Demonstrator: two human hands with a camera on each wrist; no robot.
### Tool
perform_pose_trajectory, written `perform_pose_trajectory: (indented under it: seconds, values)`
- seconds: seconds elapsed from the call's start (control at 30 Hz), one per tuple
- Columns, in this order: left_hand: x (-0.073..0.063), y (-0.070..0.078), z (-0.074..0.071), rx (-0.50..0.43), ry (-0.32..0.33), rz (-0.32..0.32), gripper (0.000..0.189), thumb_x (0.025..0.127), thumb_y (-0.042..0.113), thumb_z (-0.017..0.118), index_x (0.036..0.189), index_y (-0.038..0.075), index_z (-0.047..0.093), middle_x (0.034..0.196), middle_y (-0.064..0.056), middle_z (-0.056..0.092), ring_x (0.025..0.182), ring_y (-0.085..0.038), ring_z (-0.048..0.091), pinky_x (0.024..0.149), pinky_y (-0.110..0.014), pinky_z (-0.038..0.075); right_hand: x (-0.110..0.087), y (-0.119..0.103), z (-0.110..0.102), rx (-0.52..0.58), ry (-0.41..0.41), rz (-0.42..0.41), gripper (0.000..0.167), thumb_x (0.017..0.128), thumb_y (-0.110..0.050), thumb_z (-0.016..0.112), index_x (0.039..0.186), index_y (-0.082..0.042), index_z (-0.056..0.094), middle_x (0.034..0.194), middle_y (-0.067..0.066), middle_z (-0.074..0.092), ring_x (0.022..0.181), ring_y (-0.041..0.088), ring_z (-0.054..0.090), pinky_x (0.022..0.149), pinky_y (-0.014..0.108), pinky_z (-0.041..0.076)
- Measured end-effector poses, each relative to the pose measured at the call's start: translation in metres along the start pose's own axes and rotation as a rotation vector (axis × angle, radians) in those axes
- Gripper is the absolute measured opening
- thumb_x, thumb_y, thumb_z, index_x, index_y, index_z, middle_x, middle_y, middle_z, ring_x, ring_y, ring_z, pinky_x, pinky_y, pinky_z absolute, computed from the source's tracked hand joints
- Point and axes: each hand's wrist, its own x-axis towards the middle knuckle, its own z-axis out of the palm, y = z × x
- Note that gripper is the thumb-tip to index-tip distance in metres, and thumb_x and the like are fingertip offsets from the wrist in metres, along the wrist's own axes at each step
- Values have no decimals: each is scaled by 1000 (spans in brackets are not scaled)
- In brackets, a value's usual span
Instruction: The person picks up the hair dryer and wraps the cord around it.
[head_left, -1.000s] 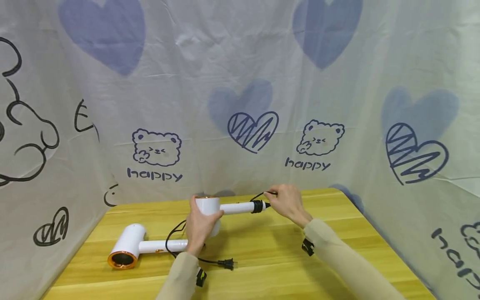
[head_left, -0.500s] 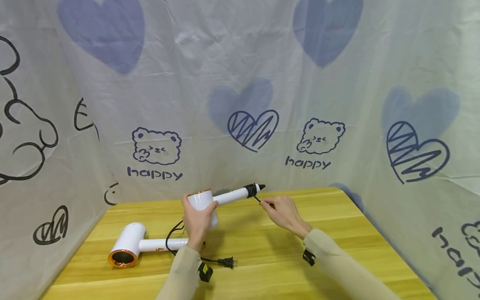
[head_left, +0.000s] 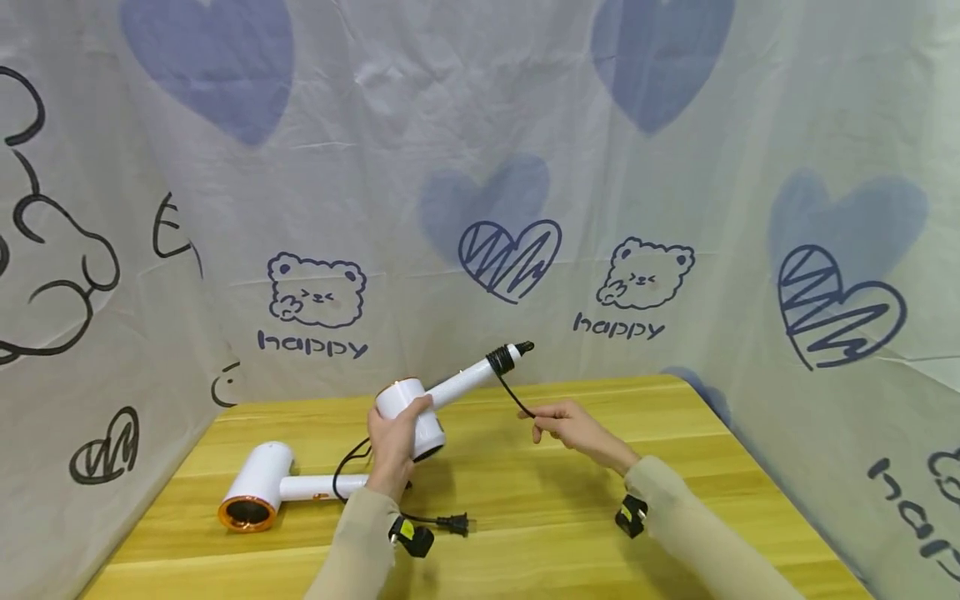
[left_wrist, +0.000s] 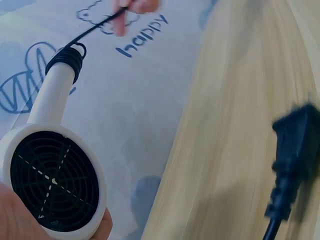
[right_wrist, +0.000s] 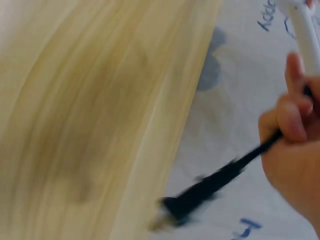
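My left hand (head_left: 393, 442) grips a white hair dryer (head_left: 463, 385) by its barrel, raised off the table with the handle tilted up to the right. Its round black grille (left_wrist: 55, 180) faces the left wrist camera. A black cord (head_left: 513, 395) is coiled round the handle's end. From that coil it stretches down to my right hand (head_left: 581, 429), which pinches it between thumb and fingers. In the right wrist view the cord's blurred plug (right_wrist: 200, 195) dangles past the hand. A second white hair dryer (head_left: 258, 479) lies on the table, partly hidden behind my left hand.
The lying dryer's black cord loops over its handle, and its plug (head_left: 453, 523) rests on the wood-grain table (head_left: 540, 550) near my left wrist. Pale cloth (head_left: 420, 100) printed with hearts and bears hangs behind the table and at both sides.
The held dryer's handle has swung upward, from nearly level to steeply tilted. My right hand has dropped from beside the handle's tip to below it, drawing the cord down. The lying dryer stays put.
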Motion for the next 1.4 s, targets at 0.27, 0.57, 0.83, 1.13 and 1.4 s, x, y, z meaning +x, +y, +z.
perform_pose_trajectory:
  seconds: [0.27,0.57,0.83,1.13,1.4]
  values:
    - [0,4,-1,-72,-27,-94,90,80,32,79,150,9,27,134,-16,45,100,-26,57,75,-31,55,-5,19,-20,23,-113,62,33,105,-24,45,128,-10,65,62,-2,43,48,9,29,45,21,28]
    - [-1,4,-1,-142,-96,-199,88,80,35,78,147,8,28,128,-13,50,97,-21,59,76,-30,55,-13,38,-34,105,-272,213,38,103,-26,50,125,0,64,66,-1,51,55,9,42,50,22,36]
    - [-1,-2,2,-176,-150,-247,74,82,32,76,137,1,38,100,-6,61,78,-15,62,70,-27,55,-15,41,-46,25,-290,392,40,96,-34,59,111,1,70,60,-5,50,49,7,33,40,19,24]
    - [-3,-13,5,-93,-358,-283,68,85,38,70,132,-2,41,90,-3,62,73,-14,62,65,-26,54,-12,38,-54,-223,-87,475,31,92,-35,65,97,-7,76,54,-4,43,45,7,23,40,19,19]
    - [-5,-19,5,-47,-528,-300,64,88,41,64,130,-2,42,83,-1,63,67,-10,62,60,-23,54,-10,40,-60,-181,97,442,31,95,-31,62,99,-4,75,53,-4,39,47,9,23,43,21,20]
